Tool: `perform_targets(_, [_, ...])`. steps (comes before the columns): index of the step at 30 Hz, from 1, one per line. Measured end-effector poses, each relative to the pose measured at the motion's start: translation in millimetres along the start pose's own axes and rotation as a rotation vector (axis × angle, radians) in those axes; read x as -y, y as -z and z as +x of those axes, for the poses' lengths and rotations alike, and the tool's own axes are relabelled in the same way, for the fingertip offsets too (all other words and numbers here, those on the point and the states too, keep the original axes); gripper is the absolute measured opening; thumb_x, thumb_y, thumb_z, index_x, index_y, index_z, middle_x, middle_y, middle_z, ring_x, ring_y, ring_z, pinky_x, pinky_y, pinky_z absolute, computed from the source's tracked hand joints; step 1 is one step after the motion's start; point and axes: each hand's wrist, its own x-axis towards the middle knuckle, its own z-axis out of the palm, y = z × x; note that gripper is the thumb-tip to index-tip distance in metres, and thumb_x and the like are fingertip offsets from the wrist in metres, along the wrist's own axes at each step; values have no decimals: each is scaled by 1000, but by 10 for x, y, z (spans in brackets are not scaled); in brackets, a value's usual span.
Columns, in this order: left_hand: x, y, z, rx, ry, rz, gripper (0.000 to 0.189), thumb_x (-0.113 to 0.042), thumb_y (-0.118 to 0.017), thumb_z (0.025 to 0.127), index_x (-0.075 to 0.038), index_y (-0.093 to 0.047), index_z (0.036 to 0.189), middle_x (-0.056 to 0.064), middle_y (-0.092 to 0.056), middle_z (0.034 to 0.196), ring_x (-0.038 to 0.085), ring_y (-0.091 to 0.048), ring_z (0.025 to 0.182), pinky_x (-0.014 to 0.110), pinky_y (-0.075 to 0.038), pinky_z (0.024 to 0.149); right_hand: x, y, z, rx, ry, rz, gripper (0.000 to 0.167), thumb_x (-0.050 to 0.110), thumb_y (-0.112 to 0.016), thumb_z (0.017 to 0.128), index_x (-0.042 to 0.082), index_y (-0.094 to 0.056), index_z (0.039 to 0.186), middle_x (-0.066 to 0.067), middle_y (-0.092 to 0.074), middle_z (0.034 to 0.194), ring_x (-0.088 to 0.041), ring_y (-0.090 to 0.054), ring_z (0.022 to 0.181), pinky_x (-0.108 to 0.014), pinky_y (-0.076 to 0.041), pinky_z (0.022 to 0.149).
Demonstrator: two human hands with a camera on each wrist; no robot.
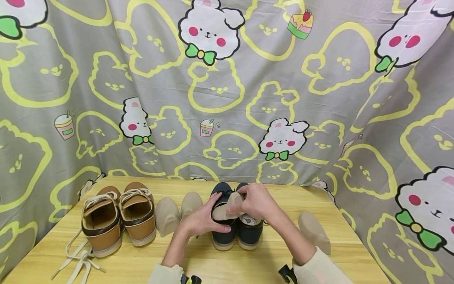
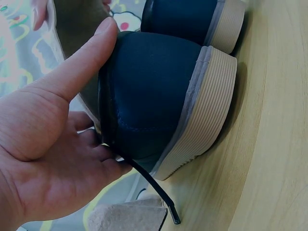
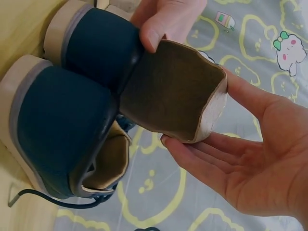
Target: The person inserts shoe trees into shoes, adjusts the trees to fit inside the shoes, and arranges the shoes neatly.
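Observation:
A pair of navy shoes with cream soles stands mid-table, heels toward me. My left hand [image 1: 200, 220] grips the left navy shoe [image 1: 224, 239] at its opening, with the thumb on one side and fingers on the other. With the fingertips and thumb of my right hand [image 1: 258, 202] I hold a beige molded shoe insert [image 3: 173, 89], hollow and thin-walled. It sits tilted, one end at the left shoe's opening; how deep it reaches is hidden. Close on the right stands the other navy shoe [image 1: 249, 237], its patterned insole partly visible.
Two brown shoes [image 1: 103, 232] with cream laces stand at the left, one lace trailing on the wooden table [image 1: 283, 260]. Beside them lie two beige inserts [image 1: 167, 216]; another insert [image 1: 314, 229] lies at the right. A patterned curtain [image 1: 227, 150] encloses the back and sides.

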Motion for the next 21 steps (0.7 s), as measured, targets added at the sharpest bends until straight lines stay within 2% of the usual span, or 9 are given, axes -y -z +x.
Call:
perform_targets(2, [-2, 0, -2, 1, 7, -5, 120, -45, -89, 75, -17, -14, 165, 13, -17, 170, 37, -31, 151, 57, -38, 113, -25, -31, 15, -8, 2, 13, 44, 37, -91, 72, 8, -79, 102, 0, -70, 80, -15, -59, 72, -29, -48, 58])
perform_targets(9, [0, -10, -12, 12, 21, -14, 119, -46, -88, 77, -17, -14, 165, 14, -14, 170, 39, -27, 152, 59, -38, 113, -110, -165, 58, -45, -2, 10, 59, 46, -91, 71, 3, -77, 110, -10, -76, 103, -19, -68, 86, -32, -55, 69])
perform_targets(12, [4, -4, -14, 14, 24, -21, 119, -47, -88, 77, -17, -13, 165, 14, -14, 170, 38, -26, 152, 59, -37, 113, -125, -210, 65, -61, 2, 16, 58, 47, -90, 72, 3, -77, 106, -10, -75, 99, -19, -67, 84, -33, -55, 68])
perform_targets(17, [-1, 7, -21, 19, 20, -37, 118, -47, -87, 78, -17, -13, 165, 13, -14, 170, 39, -27, 152, 59, -38, 113, -121, -277, 62, -77, 4, 26, 55, 48, -90, 72, 3, -75, 98, -6, -71, 82, -16, -60, 70, -30, -49, 59])
perform_targets(21, [-9, 7, -27, 18, 13, -31, 118, -47, -87, 78, -17, -13, 165, 14, -15, 170, 39, -30, 151, 58, -39, 112, -114, -342, 61, -87, -1, 9, 56, 50, -89, 72, 4, -73, 98, -4, -67, 80, -17, -58, 70, -30, -47, 59])
